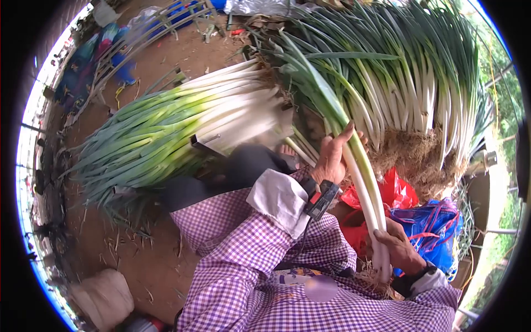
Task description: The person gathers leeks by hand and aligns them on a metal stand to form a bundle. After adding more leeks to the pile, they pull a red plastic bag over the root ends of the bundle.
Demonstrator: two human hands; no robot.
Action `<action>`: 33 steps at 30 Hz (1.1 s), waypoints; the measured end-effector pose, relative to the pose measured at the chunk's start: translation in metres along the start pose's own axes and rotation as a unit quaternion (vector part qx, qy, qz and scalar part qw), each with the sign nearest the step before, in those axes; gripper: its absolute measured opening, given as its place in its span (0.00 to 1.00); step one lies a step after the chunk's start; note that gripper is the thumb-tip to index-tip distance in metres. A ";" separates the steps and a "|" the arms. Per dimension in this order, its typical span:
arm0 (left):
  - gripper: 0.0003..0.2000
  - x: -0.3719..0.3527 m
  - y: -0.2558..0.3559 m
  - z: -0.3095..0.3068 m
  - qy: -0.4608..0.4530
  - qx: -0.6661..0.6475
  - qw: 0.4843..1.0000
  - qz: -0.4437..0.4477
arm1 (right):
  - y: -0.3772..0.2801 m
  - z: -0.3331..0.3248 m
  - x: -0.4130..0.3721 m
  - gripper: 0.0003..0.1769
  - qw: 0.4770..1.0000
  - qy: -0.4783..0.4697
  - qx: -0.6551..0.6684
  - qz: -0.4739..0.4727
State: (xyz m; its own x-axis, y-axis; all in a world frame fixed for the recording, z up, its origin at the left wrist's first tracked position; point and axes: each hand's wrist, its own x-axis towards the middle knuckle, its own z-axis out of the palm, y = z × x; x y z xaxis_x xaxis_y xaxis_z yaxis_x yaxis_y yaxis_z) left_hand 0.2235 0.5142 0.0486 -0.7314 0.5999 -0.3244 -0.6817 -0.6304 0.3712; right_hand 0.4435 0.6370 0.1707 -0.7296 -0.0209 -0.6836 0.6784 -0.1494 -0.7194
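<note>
Two or so long green onions (pixel 358 166) run slantwise in front of my body, green leaves at the top and rooted white ends at the bottom. My left hand (pixel 333 155) is wrapped round their upper part, where white turns to green. Lower down, my right hand (pixel 399 246) closes round the white stalks just above the roots. Left of my hands lies a large pile of green onions (pixel 182 122) with white ends to the right. Another big heap of green onions (pixel 398 83), roots still on, lies at the upper right.
A red plastic bag (pixel 395 189) and a blue bag (pixel 428 229) are beside my right hand. A bamboo rack (pixel 149 39) stands at the upper left. A pale sack (pixel 102 299) lies at the lower left on the dirt floor (pixel 124 249).
</note>
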 end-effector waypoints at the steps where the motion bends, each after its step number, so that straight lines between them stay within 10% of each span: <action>1: 0.25 0.001 0.012 0.007 -0.015 0.000 1.000 0.017 | -0.004 0.000 -0.001 0.23 1.000 -0.003 -0.008 -0.014; 17: 0.35 -0.107 0.324 0.034 -0.093 0.182 0.885 0.417 | -0.186 0.102 0.169 0.25 0.894 -0.262 -0.253 -0.263; 23: 0.25 -0.185 0.366 -0.053 0.116 0.106 0.803 0.574 | -0.214 0.203 0.289 0.15 0.801 -0.415 -0.336 -0.270; 28: 0.27 -0.212 0.327 -0.195 0.340 0.038 0.790 0.509 | -0.188 0.243 0.377 0.17 0.697 -0.411 -0.536 -0.241; 33: 0.28 -0.210 0.316 -0.212 0.426 -0.055 0.770 0.471 | -0.191 0.243 0.401 0.19 0.724 -0.366 -0.549 -0.199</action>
State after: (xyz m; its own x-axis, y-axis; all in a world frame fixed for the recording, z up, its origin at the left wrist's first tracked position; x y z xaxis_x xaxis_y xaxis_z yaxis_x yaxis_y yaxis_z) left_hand 0.1572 0.0845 0.0493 -0.6170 -0.6612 -0.4269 0.1962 -0.6545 0.7301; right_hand 0.0002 0.4165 0.0638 -0.4634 -0.7714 -0.4362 -0.2320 0.5807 -0.7804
